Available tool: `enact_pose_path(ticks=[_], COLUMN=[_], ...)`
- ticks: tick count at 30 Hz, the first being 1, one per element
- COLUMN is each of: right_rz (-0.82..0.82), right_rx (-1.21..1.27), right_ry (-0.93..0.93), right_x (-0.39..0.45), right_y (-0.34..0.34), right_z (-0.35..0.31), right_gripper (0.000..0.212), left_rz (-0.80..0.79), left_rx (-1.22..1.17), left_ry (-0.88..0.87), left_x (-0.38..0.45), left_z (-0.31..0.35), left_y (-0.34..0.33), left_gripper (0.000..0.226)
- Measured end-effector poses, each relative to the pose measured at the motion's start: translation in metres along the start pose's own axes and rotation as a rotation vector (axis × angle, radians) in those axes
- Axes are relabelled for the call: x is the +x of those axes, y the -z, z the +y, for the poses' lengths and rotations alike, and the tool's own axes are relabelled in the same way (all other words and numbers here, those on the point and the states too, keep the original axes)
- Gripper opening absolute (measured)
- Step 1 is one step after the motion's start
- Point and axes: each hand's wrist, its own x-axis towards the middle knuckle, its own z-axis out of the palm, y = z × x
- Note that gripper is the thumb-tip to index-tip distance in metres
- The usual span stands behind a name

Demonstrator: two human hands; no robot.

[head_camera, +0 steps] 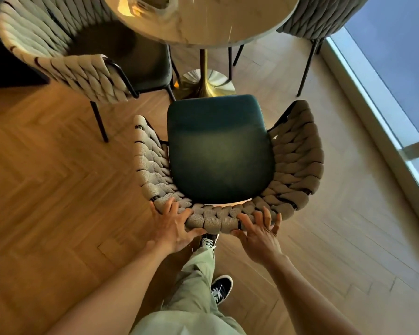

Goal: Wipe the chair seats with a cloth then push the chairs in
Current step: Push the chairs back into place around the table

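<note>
Herringbone wood floor [58, 177] under marble round table [203, 20], window [397, 68] right.

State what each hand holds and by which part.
Left hand grips the near chair by its woven backrest rim; right hand touches the same rim, fingers spread.

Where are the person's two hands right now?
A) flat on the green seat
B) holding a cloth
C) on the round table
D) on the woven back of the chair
D: the left hand grips and the right hand touches the woven chair back, behind the green seat.
</note>
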Motion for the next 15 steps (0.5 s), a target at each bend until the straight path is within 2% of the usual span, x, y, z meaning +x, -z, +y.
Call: enact_pose_path(ticks=[2,5,10,12,15], right_rz=[-0.006,-0.010,0.013,0.026,0.024], right_rx=[0.005,0.006,0.012,0.001,-0.044], right_ry=[0.008,0.011,0.035,0.045,0.037], right_x=[0.016,0.043,0.092,0.111,0.137], right_y=[0.012,0.027,0.051,0.063,0.081], right_z=[0.003,0.008,0.016,0.022,0.028], right_gripper=[0.093,0.094,0.088,0.078,0.059], left_rz=[0.020,0.040,0.079,0.105,0.133], left_rx=[-0.006,-0.015,-0.023,-0.031,-0.072], left_ry=[0.000,-0.016,-0.009,-0.011,-0.020], left_x=[0.014,0.039,0.087,0.103,0.126], left_z=[-0.001,-0.002,-0.004,-0.003,-0.001], left_y=[0.009,0.024,0.049,0.055,0.062], left_gripper=[0.094,0.102,0.087,0.084,0.098])
